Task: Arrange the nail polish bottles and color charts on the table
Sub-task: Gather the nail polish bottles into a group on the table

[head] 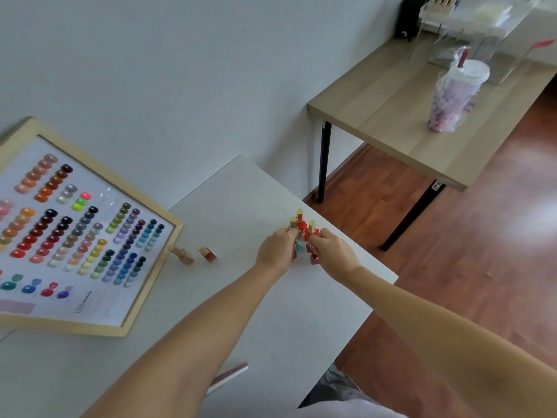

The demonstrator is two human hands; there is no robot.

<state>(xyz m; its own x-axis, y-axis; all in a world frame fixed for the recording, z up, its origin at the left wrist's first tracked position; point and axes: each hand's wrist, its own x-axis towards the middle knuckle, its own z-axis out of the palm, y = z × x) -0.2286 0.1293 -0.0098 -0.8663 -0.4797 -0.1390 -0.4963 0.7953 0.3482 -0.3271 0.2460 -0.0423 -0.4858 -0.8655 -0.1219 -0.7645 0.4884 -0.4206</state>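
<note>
Both forearms reach to 1 o'clock; left hand (275,250) and right hand (333,251) pinch clustered nail polish bottles (302,226) on the table (241,191); framed color chart (75,230) at 9 o'clock.

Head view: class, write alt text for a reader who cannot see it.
Both hands, left and right, hold a cluster of bottles near the far right edge of a white table. Two more bottles lie beside a framed color chart on the left.

Red, gold-capped nail polish bottles (303,229) cluster upright right of the framed color chart (75,233); two bottles (196,255) lie beside its frame.
</note>
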